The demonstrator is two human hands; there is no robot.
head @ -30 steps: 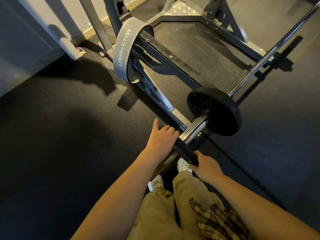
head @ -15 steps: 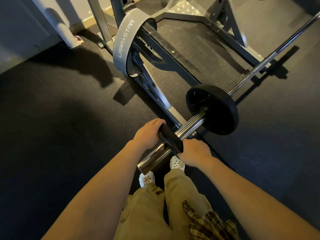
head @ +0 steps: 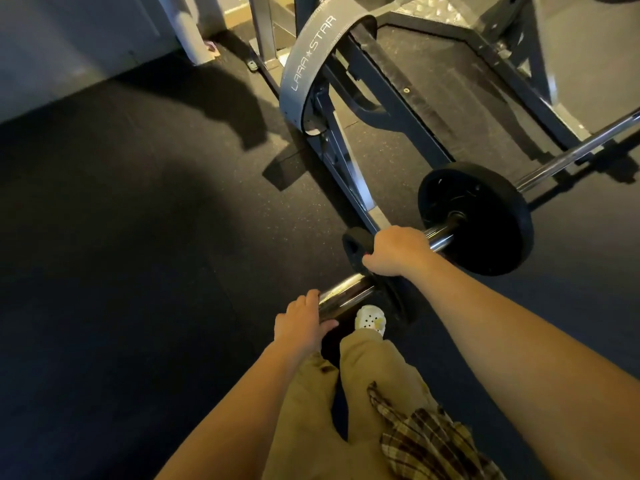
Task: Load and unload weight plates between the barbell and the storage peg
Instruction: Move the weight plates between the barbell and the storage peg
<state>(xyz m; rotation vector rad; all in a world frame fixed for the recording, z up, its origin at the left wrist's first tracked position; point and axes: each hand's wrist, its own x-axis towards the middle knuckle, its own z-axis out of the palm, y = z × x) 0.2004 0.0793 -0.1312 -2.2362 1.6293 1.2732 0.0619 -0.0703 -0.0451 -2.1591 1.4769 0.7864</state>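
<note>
The barbell lies on the black rubber floor, its chrome sleeve (head: 349, 292) pointing at my feet and its shaft (head: 571, 157) running off to the upper right. A large black plate (head: 485, 223) sits far up the sleeve. A small black plate (head: 353, 244) is threaded on the sleeve nearer to me, a short gap from the large one. My right hand (head: 398, 251) grips the small plate's top rim, fingers curled over it. My left hand (head: 304, 323) cups the sleeve's free end, fingers on top and thumb under.
A grey steel rack frame (head: 349, 174) stands just left of and behind the barbell, with a grey lifting belt (head: 308, 60) looped over it. A white post (head: 194, 36) stands at the back left. My legs and a white shoe (head: 370, 318) are below the sleeve end.
The small plate has slid further along the sleeve toward the large plate. My left hand let go of it and moved back to the sleeve's end; my right hand shifted onto its top rim.
</note>
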